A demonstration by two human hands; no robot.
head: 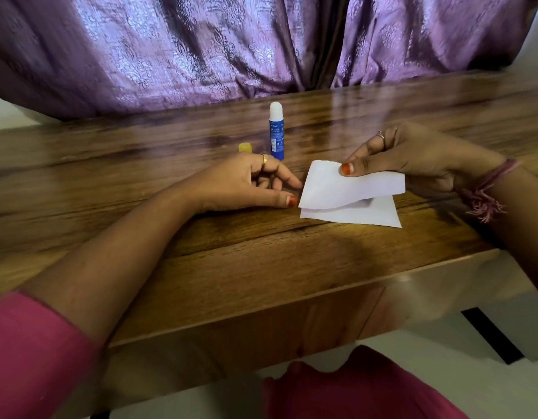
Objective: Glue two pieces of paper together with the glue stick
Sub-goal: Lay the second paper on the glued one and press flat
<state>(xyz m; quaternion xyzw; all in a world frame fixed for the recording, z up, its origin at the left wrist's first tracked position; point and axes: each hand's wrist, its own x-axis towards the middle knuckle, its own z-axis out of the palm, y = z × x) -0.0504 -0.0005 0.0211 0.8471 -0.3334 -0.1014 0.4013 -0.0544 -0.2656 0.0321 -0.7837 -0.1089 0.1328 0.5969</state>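
Both nails that show are painted orange-red. The left hand (246, 179) wears a gold ring (264, 159); the right hand (413, 155) wears a thin silver ring (380, 134) and a pinkish thread band (488, 189) with frayed ends. A pink sleeve (32, 355) covers the left upper arm.

I sit at a glossy brown wooden table (261, 261) that catches soft light. Behind it hangs a patterned purple curtain (177, 46). Below me runs pale floor (443, 373).
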